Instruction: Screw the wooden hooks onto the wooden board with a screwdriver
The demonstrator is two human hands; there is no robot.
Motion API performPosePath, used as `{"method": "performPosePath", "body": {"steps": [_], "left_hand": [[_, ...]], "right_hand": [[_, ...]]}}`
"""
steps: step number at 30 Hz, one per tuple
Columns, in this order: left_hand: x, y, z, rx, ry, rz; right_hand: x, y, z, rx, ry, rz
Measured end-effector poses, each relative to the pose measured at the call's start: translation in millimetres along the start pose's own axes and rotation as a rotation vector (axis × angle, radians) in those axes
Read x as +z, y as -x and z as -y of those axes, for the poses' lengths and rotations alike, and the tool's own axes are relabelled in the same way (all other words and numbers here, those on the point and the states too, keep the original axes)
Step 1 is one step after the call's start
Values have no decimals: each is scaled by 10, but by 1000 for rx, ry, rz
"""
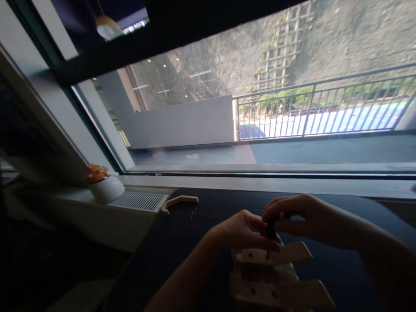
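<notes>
Head view: right hand (300, 219) pinches dark handle (270, 227); left hand (242, 230), grip unclear, beside it; bent wood (183, 199) well apart.

A rounded white object (105, 189) with an orange top (97, 172) stands beside a slatted vent (139, 201). Through the window (195, 34), a pale low wall (185, 125) adjoins a metal railing (313, 89), with a rocky slope (357, 39) beyond; a lamp (108, 30) hangs upper left.

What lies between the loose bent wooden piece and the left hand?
Head view: small, thin pieces on the dark tabletop, nearer the wooden piece than the left hand.
</notes>
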State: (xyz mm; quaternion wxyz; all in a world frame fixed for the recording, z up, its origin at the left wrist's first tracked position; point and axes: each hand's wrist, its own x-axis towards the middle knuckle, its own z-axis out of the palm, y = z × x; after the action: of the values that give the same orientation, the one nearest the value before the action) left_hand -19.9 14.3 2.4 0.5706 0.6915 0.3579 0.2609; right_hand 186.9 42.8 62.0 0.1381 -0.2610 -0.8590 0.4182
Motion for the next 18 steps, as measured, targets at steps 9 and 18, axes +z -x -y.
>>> {"method": "performPosePath", "body": {"steps": [9, 18], "left_hand": [[245, 74, 176, 104, 20, -412], [252, 126, 171, 200, -89, -423]], "right_hand": [[95, -60, -142, 30, 3, -183], [79, -44, -108, -3, 2, -151]]}}
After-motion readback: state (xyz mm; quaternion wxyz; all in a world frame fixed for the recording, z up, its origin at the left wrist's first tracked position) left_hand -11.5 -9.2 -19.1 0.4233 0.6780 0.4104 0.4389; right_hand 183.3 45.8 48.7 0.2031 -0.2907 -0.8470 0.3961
